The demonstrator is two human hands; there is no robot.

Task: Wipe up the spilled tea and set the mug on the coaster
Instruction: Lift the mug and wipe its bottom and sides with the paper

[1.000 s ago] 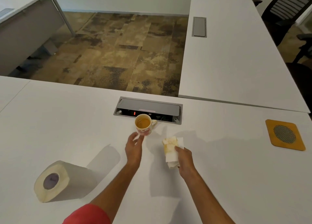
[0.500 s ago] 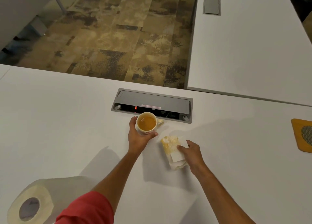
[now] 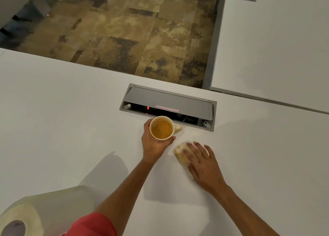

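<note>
Your left hand grips the mug clear while your right hand, fingers flat, presses the tissue just beside it, blotting the desk.

cream mug of amber tea, tea-stained yellow tissue, white desk (mottled brown carpet).

Only 1 piece of writing shows: a narrow strip label with small red capitals on the near edge of the grey lid of the cable box sunk into the white desk. It seems to read "WIRELESS MOBILE CHARGER", though the letters are small and slightly blurred. A white marking on the dark panel under the lid is too small to read.
</note>
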